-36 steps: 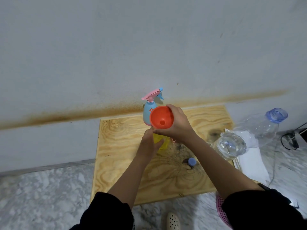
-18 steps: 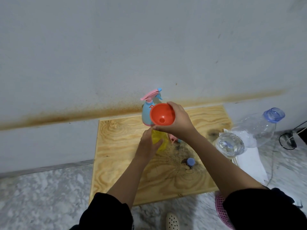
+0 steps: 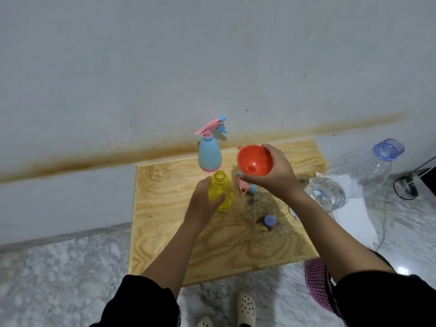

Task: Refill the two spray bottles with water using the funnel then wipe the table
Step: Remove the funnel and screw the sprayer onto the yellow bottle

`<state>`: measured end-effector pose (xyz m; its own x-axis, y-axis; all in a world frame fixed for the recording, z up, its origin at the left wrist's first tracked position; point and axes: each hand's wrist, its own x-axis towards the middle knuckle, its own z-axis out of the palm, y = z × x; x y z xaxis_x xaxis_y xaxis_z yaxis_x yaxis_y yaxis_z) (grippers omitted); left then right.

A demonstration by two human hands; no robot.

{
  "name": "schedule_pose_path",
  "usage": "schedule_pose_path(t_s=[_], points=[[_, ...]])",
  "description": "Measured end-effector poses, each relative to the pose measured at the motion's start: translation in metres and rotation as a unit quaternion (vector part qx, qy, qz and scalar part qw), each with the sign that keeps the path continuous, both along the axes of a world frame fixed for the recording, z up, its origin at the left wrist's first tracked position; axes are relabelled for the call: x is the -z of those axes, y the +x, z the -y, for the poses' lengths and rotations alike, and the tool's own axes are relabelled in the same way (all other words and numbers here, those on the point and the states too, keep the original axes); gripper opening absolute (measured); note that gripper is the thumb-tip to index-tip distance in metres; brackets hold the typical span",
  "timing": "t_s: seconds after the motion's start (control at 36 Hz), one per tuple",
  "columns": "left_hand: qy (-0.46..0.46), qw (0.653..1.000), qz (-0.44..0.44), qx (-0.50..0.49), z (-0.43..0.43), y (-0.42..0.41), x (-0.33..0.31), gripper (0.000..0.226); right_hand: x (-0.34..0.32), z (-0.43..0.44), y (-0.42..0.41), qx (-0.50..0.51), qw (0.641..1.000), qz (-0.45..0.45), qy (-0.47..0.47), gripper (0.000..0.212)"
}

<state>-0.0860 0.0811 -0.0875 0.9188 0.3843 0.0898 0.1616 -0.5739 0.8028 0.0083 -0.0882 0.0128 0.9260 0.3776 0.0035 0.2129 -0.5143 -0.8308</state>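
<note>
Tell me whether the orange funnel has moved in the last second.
Yes. The orange funnel, held by the right hand, has shifted right, off the yellow bottle and away from the blue spray bottle.

The bench is bare plywood with bold swirling grain, matt, stained dark near the middle. The yellow spray bottle is translucent glossy plastic; the blue spray bottle opaque, smooth plastic. The orange funnel is smooth plastic with a slight sheen. The large water bottle is clear, crinkled plastic. The floor is polished mottled stone.
</note>
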Motion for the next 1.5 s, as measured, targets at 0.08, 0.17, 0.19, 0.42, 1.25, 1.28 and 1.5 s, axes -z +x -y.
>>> schedule_pose_path(t_s=[0.08, 0.17, 0.19, 0.42, 1.25, 1.28, 1.5], points=[[-0.004, 1.0, -0.004, 0.0, -0.004, -0.002, 0.003, 0.047, 0.024, 0.009, -0.005, 0.006, 0.999, -0.015, -0.037, 0.096], [-0.001, 1.0, -0.009, -0.005, -0.006, -0.005, 0.004, 0.048, 0.05, 0.018, -0.011, 0.008, 0.997, -0.022, -0.076, 0.096], [-0.003, 1.0, -0.012, -0.009, -0.007, -0.005, 0.005, 0.048, 0.058, 0.02, -0.013, 0.008, 0.996, -0.03, -0.086, 0.095], [-0.023, 0.999, -0.02, -0.021, -0.005, -0.007, 0.009, 0.055, 0.092, 0.021, -0.023, -0.006, 0.98, -0.133, -0.149, 0.085], [-0.131, 0.989, 0.005, -0.069, 0.003, -0.013, 0.02, 0.066, 0.102, 0.02, -0.009, 0.01, 0.98, -0.123, -0.155, 0.091], [-0.132, 0.989, 0.007, -0.07, 0.003, -0.013, 0.021, 0.066, 0.101, 0.019, -0.005, 0.019, 0.982, -0.111, -0.149, 0.085], [-0.12, 0.99, 0.027, -0.075, 0.006, -0.014, 0.025, 0.063, 0.104, -0.002, 0.037, -0.014, 0.974, -0.089, -0.208, 0.044]])
